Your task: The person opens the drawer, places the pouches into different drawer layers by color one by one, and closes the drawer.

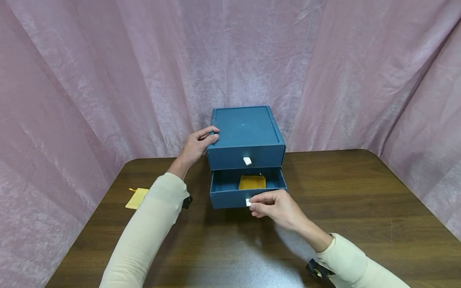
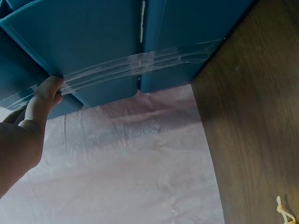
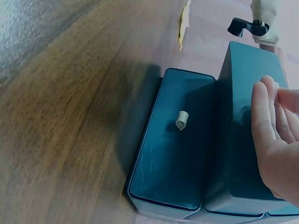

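A blue drawer cabinet [image 1: 243,126] stands on the table, one drawer [image 1: 230,202] pulled out below the shut top drawer. Inside the open drawer lies a yellow drawstring pouch [image 1: 252,182]. My right hand [image 1: 281,208] pinches the white pull tab [image 1: 248,203] on that drawer's front; in the right wrist view the hand [image 3: 280,135] hides this tab. With thumb and fingers at its upper left edge, my left hand [image 1: 198,146] rests on the cabinet. Beneath the open drawer, the right wrist view shows a closed bottom drawer [image 3: 163,154] with its own white tab [image 3: 182,120].
Another yellow pouch [image 1: 137,198] lies on the wooden table [image 1: 345,192] at the left, partly behind the left sleeve. Clear tape [image 2: 145,63] runs along the cabinet's side. Pink curtains [image 1: 245,52] hang behind the table and along its sides.
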Demonstrator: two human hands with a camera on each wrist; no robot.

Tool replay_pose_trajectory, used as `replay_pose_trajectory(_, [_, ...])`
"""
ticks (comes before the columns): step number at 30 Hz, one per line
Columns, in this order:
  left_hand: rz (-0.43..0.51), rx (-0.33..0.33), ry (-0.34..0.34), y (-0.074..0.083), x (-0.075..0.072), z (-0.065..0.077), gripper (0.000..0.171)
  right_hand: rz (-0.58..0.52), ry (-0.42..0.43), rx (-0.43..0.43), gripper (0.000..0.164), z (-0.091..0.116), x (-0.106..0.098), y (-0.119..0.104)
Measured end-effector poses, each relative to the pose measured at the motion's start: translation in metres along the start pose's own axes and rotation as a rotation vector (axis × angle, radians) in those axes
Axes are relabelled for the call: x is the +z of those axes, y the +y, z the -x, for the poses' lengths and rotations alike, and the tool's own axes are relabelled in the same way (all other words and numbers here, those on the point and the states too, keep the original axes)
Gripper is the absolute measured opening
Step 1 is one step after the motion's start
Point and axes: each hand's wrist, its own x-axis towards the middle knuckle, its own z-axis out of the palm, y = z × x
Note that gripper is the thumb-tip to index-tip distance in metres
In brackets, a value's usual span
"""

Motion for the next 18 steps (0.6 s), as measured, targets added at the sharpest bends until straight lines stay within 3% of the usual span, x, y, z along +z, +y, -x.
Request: replay_pose_trajectory(18, [-0.012, -0.012, 0.015, -0.0011, 0.001, -0.001, 0.03, 0.022, -0.008, 0.01, 0.019, -0.0071, -0.0046, 0.0011])
